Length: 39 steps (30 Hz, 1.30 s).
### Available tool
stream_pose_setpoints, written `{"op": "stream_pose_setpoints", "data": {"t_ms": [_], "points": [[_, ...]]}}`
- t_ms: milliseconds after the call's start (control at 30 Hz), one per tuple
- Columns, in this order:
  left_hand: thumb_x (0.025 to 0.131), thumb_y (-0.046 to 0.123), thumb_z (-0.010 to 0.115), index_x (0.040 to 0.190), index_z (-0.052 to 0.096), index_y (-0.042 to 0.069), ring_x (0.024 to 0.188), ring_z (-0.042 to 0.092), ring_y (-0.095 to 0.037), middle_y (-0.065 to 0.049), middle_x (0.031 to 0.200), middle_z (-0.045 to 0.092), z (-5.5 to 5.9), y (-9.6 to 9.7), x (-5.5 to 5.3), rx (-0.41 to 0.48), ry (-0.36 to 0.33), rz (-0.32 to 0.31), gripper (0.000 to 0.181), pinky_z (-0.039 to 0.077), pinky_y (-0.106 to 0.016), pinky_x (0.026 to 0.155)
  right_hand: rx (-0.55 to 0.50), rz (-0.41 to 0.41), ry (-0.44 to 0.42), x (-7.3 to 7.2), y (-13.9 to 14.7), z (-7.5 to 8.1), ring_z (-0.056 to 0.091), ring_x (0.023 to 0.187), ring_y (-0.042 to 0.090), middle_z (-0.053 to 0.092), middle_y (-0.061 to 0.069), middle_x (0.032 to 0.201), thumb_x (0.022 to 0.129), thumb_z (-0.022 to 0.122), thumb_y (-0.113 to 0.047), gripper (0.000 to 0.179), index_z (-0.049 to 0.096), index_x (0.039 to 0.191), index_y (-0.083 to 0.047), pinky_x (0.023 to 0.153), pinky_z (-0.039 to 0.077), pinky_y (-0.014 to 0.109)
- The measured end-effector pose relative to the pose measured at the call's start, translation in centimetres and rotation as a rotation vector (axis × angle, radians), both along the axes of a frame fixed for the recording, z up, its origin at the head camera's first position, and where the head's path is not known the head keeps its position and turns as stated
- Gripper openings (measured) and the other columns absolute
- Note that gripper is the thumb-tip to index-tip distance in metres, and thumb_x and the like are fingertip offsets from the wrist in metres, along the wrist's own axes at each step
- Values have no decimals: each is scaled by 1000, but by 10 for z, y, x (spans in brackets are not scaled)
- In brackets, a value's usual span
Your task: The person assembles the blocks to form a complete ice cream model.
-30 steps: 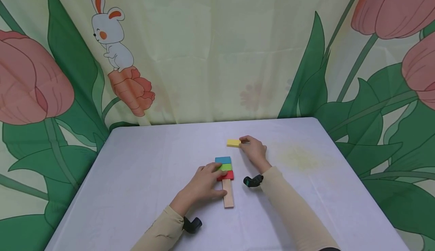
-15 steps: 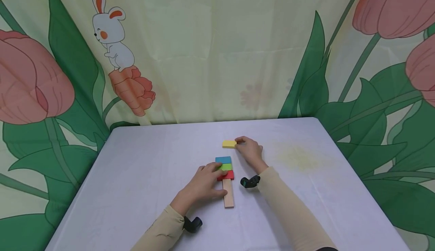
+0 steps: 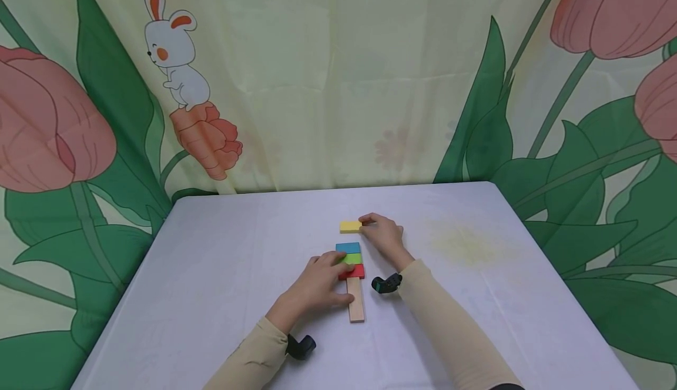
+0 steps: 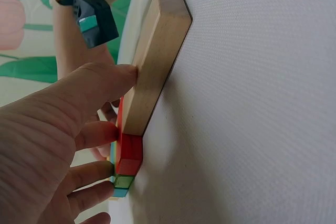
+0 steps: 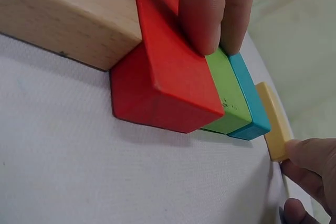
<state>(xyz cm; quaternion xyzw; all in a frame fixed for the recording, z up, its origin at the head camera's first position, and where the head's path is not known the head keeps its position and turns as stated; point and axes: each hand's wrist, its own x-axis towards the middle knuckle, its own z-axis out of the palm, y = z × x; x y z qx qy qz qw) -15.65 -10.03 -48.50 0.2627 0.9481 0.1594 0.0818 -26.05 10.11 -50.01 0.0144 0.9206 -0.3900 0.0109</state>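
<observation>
A plain wooden block point(image 3: 357, 309) lies lengthwise on the table, its far end against a red block point(image 3: 359, 271). Beyond the red one, a green block point(image 3: 354, 258) and a blue block point(image 3: 347, 248) lie side by side across the same line. My left hand point(image 3: 312, 287) rests on this row from the left. Its thumb touches the plain block, and its relaxed fingers lie on the coloured blocks, as the left wrist view shows. My right hand point(image 3: 383, 238) pinches the right end of a yellow block point(image 3: 349, 227), which sits a short gap beyond the blue one.
A white cloth covers the table point(image 3: 222, 261), with a faint yellowish stain point(image 3: 468, 246) to the right. Behind its far edge hangs a curtain point(image 3: 328, 84) printed with tulips and a rabbit. Each wrist wears a small black camera mount point(image 3: 386, 283).
My right hand has moved left and slightly nearer, bringing the yellow block from up right to behind the blue block. The left hand and the row of blocks have stayed put.
</observation>
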Motion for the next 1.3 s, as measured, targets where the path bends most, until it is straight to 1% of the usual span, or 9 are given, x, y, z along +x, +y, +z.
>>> {"op": "stream_pose_setpoints", "data": {"t_ms": [133,500,633,800,967,1033,1100,1233,1300], "points": [[84,53,80,142,64,25,148,39,-25,-5,158,47,0,0,0,-1,4,-5,66,32,-55,120,16,23,-8,1,-2,-1,60,128,30,73,4,128,99,67,-28,28,73,124,-20,107,27,56],[84,53,80,141,64,25,148,40,-24,-5,157,48,1,0,-2,-13,22,-16,65,33,-52,118,43,56,15,1,-4,-3,61,128,28,74,2,126,98,68,-28,28,72,125,-21,105,29,54],[85,53,79,141,64,26,147,41,-24,-5,157,48,4,0,-3,-21,8,-16,64,34,-51,118,43,59,17,1,-3,-3,60,130,28,74,2,125,98,68,-28,28,72,125,-21,106,28,54],[88,49,78,137,67,24,142,47,-26,-5,152,54,10,1,-8,-15,-14,-16,57,39,-51,115,42,65,35,2,-4,-4,60,130,29,74,1,125,98,68,-28,28,72,125,-20,104,29,55],[91,45,77,134,68,17,131,57,-24,-4,138,65,12,-3,-19,6,15,-29,52,44,-48,109,36,74,39,3,-6,-5,60,129,29,75,1,125,97,68,-27,29,72,125,-20,103,29,56],[94,41,74,135,67,15,126,59,-23,-4,134,67,12,-7,-26,53,11,-5,49,47,-45,107,31,74,44,4,-7,-5,61,129,29,75,2,124,97,69,-27,29,73,125,-19,104,29,56],[97,35,71,136,66,14,121,61,-23,-4,132,68,10,-11,-34,146,-15,51,44,51,-43,103,25,73,45,4,-7,-6,60,129,30,75,2,125,97,69,-27,29,73,125,-19,104,29,56],[102,27,64,136,64,14,106,61,-20,-3,132,67,3,-16,-51,409,-106,215,36,55,-37,88,7,57,28,1,-5,-8,60,130,29,74,2,126,98,67,-28,30,72,126,-20,105,28,56],[104,26,60,138,61,15,99,59,-18,-2,135,65,-2,-16,-58,519,-158,294,35,53,-33,82,-22,36,13,-1,-3,-10,60,128,29,73,2,128,100,64,-28,29,72,127,-20,106,27,56]]}}
